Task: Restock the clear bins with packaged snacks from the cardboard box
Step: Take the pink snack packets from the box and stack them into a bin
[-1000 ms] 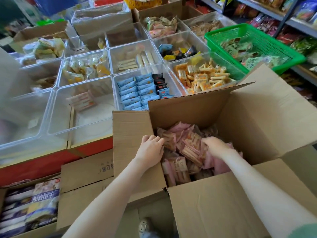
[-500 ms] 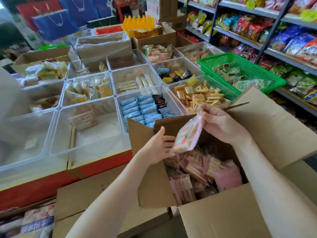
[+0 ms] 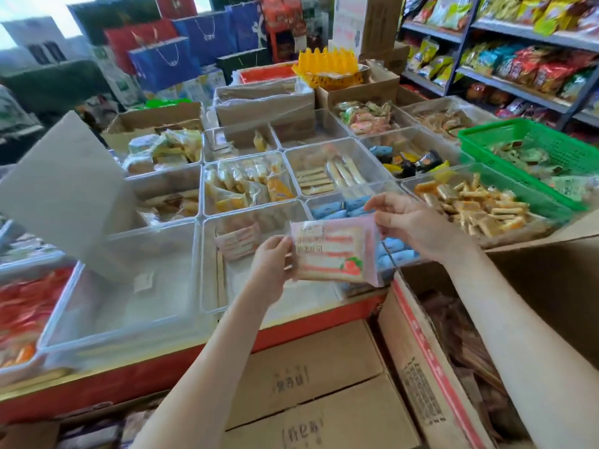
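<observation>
A pink snack packet (image 3: 335, 251) with a strawberry print is held up flat over the near clear bin (image 3: 210, 270). My left hand (image 3: 270, 265) grips its left edge and my right hand (image 3: 411, 222) pinches its upper right corner. That bin holds a few matching pink packets (image 3: 236, 241) at its back. The open cardboard box (image 3: 421, 358) stands at lower right with more pink packets (image 3: 466, 351) inside, partly hidden behind my right forearm.
A grid of clear bins holds blue packets (image 3: 337, 210), orange biscuit sticks (image 3: 476, 205) and yellow packets (image 3: 246, 186). A green basket (image 3: 531, 157) sits at right, shelves behind it. A near-empty clear bin (image 3: 129, 296) lies left. Closed cardboard boxes (image 3: 311, 384) stand below the red counter edge.
My right hand lifted one pink packet out of the box and carried it left over the near bin. My left hand left the box flap and took the packet's left edge.
</observation>
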